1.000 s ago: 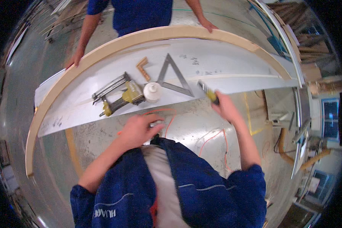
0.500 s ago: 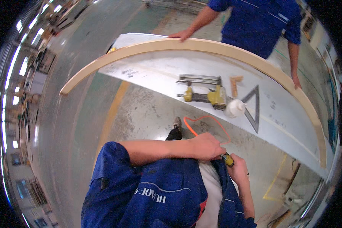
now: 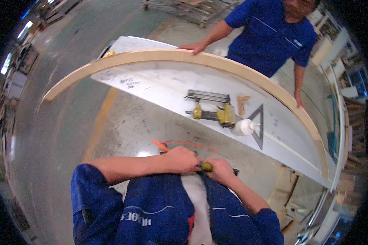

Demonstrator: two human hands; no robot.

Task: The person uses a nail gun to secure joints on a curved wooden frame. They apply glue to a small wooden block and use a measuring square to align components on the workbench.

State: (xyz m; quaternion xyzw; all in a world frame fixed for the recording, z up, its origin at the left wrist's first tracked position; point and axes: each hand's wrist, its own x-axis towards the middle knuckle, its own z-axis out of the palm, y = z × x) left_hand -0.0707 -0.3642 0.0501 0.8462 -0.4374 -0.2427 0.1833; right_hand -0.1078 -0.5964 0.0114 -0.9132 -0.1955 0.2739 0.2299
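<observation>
My left hand (image 3: 180, 159) and my right hand (image 3: 221, 171) are close together in front of my torso, both closed. The right grips a hand tool with an olive-yellow end (image 3: 206, 166); a dark part juts out beyond that hand. The left hand's fingers meet the tool's near end, and what lies inside them is hidden. An orange hose (image 3: 188, 143) loops just beyond my hands, its thicker part by the left wrist. On the white table ahead lie a yellow nail gun (image 3: 225, 115), a white bottle (image 3: 243, 127) and a dark set square (image 3: 261, 126).
A long curved wooden strip (image 3: 159, 55) arches over the white table (image 3: 159, 96), its left end overhanging. A co-worker in blue (image 3: 265, 38) rests both hands on it from the far side. A small wooden angle piece (image 3: 242, 104) lies beside the nail gun.
The view has shifted, so my hands and the table things sit further left in the picture. Both hands stay together at the tool. The co-worker's hands remain on the curved strip.
</observation>
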